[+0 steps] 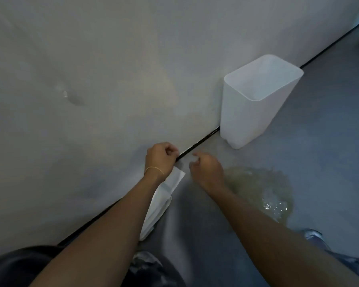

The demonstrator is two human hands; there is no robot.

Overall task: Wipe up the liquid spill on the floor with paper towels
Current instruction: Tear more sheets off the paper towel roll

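Spill (pixel 255 187) beside right hand (pixel 207 171), fingers loose; paper towels (pixel 166 195) in clenched left hand (pixel 161 158); bin (pixel 247 112) beyond.

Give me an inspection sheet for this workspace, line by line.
Surface: grey floor, wet at the spill.
Job's things: yellowish spill unwiped, right of both hands; white paper towel trailing below the left hand, off the spill.
Clutter: white bin upright against the wall, apart from the spill.
Grippers: left hand curled, apparently gripping the towel; right hand blurred, grip unclear.
Cables: nothing seen.
Surroundings: pale wall; shoe near the spill.
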